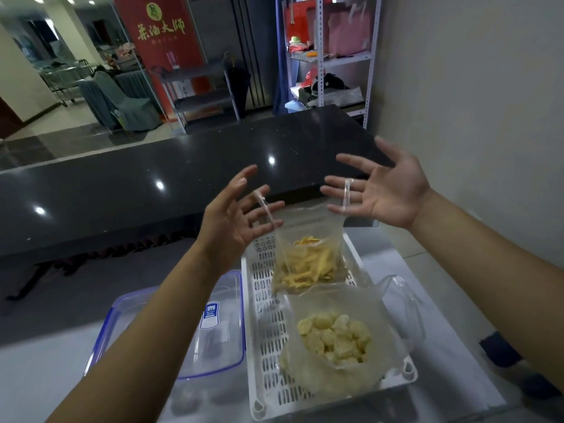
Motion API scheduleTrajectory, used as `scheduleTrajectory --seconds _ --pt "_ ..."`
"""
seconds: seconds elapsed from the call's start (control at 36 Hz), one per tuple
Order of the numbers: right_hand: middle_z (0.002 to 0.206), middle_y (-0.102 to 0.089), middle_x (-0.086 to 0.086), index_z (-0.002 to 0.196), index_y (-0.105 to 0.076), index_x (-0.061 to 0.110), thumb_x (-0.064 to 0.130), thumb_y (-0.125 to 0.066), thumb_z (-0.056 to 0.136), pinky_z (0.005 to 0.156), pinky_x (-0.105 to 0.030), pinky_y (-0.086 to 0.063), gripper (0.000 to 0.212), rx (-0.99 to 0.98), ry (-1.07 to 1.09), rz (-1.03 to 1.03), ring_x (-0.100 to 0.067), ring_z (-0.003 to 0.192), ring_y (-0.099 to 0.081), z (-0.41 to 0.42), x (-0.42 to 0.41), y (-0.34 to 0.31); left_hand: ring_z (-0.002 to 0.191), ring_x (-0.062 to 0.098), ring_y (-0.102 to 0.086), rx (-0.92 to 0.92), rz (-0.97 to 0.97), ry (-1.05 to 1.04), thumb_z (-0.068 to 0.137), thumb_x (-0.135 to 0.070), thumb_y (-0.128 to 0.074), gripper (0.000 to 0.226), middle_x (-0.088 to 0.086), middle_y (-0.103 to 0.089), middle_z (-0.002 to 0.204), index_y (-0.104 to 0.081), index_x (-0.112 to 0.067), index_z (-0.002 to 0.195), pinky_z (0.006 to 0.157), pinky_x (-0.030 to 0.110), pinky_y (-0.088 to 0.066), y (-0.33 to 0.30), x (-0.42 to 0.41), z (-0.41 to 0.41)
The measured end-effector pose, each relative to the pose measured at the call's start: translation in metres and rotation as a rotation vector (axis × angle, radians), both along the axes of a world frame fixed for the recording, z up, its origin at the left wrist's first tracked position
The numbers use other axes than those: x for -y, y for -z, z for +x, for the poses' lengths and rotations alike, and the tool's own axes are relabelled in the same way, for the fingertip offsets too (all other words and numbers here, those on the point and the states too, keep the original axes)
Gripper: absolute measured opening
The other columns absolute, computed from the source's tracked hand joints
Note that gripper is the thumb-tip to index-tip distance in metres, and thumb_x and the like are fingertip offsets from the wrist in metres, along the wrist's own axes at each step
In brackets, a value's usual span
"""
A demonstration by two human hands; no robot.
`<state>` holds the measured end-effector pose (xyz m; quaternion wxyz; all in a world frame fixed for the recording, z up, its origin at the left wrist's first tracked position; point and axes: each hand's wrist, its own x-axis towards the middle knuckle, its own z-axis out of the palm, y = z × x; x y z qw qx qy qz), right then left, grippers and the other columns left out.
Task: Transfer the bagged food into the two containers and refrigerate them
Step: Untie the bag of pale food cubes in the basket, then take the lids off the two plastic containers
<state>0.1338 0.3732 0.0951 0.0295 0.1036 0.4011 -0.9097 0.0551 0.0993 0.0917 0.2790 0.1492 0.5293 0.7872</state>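
A clear plastic bag of yellow food strips point(308, 267) hangs above the far end of a white slotted basket point(259, 303). Its two handle loops are hooked over fingers of both hands and pulled apart. My left hand point(241, 215) has its fingers spread, with one loop around a finger. My right hand point(384, 190) faces it palm-in, the other loop around a finger. A second clear bag of pale yellow chunks point(335, 334) lies in the near end of the basket. Two clear containers with blue clips point(219, 319) sit left of the basket, partly hidden by my left arm.
The basket and containers rest on a white table point(45, 377). Behind it runs a long black glossy counter point(152, 184). A pale wall point(473, 102) closes the right side, with a metal shelf rack point(329, 56) at the back. A dark object point(500, 349) lies under my right arm.
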Motion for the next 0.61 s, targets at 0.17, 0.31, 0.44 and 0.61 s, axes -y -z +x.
scheduleTrajectory --seconds 0.17,0.31,0.44,0.61 --pt "0.144 -0.05 -0.028 0.14 -0.056 0.016 0.057 -0.061 0.089 0.092 -0.064 -0.049 0.066 0.089 0.023 -0.013 -0.052 0.121 -0.058 0.011 -0.004 0.027 0.117 0.042 -0.066 0.091 -0.028 -0.022 0.091 -0.044 -0.056 0.051 0.011 -0.048 0.149 -0.061 -0.026 0.138 0.09 0.054 -0.057 0.028 0.007 0.004" --pt "0.135 -0.061 -0.023 0.135 -0.061 0.018 0.058 -0.054 0.091 0.091 -0.061 -0.053 0.06 0.11 -0.003 0.211 -0.047 0.115 -0.064 0.019 -0.007 0.012 0.116 0.037 -0.067 -0.051 -0.161 -0.049 0.093 -0.047 -0.051 0.05 0.009 -0.055 0.145 -0.06 -0.028 0.139 0.094 0.051 -0.057 0.02 0.015 0.003" --pt "0.119 -0.071 -0.003 0.12 -0.067 0.033 0.061 -0.052 0.092 0.083 -0.042 -0.054 0.043 0.154 0.005 0.875 -0.025 0.105 -0.071 0.032 0.012 -0.02 0.107 0.013 -0.071 -0.398 -0.542 -0.081 0.088 -0.062 -0.044 0.06 -0.003 -0.063 0.137 -0.052 -0.039 0.143 0.09 0.034 -0.053 0.002 0.024 0.012" --pt "0.13 -0.06 0.024 0.132 -0.055 0.049 0.077 -0.048 0.076 0.095 -0.032 -0.045 0.063 -0.126 -0.039 1.442 0.001 0.116 -0.055 0.066 0.066 -0.059 0.132 -0.007 -0.043 -0.799 -0.889 -0.131 0.084 -0.075 -0.041 0.074 -0.025 -0.044 0.146 -0.034 -0.045 0.152 0.104 0.025 -0.039 -0.002 0.055 0.038"
